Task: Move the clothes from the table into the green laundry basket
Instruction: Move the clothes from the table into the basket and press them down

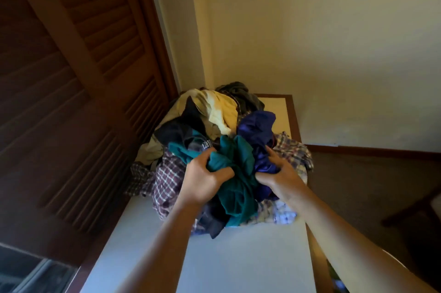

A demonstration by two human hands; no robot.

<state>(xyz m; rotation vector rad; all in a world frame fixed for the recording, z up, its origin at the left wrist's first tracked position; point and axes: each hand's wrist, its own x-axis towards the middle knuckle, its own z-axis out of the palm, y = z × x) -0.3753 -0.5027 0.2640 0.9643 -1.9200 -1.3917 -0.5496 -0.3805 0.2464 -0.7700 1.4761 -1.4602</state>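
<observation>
A heap of crumpled clothes (210,125) lies on a white table (238,257) with a brown rim. On top at the front is a teal garment (235,187). My left hand (202,178) grips the teal garment from the left, fingers curled into the cloth. My right hand (278,173) grips the pile from the right, fingers dug into a dark blue garment (259,130) beside the teal one. Plaid shirts (167,180) hang at the left and right of the heap. No green laundry basket shows in this view.
A dark louvred wooden door (71,101) runs close along the table's left side. Cream walls meet in the corner behind the heap. Brown carpet (358,185) lies to the right, with dark furniture (415,209) at the right edge.
</observation>
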